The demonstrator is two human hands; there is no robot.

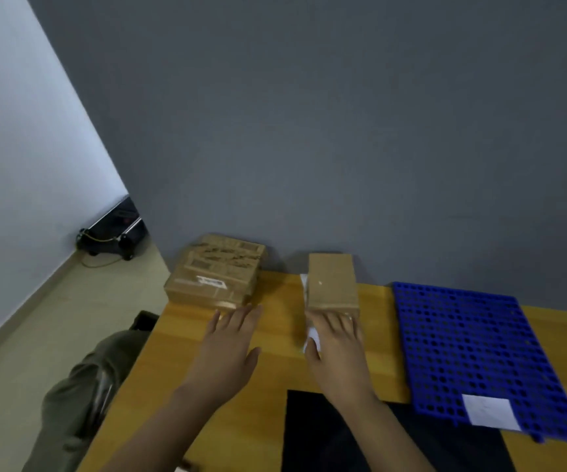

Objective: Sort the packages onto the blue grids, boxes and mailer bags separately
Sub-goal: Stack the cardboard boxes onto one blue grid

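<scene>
White sticker (211, 282) on the stack of taped brown cardboard boxes (217, 270) at the yellow wooden surface's (275, 321) far left corner is too blurry to read. Same for the white slip (489, 411) on the blue plastic grid (462, 342) toward the right edge. Left hand (229, 349) is flat, fingers straight, tips right by the stack. Right hand (338, 352) has straight fingers resting on the near end of a small plain cardboard box (332, 282) by the far edge, thumb on a white mailer bag (311, 335) that's poking out beside the box.

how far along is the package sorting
Nothing looks sorted yet: the blue grid carries only a white slip. In hand: the right hand touches the small box; the open left hand reaches toward the large box. Left: both boxes, which sit off the grid.
</scene>
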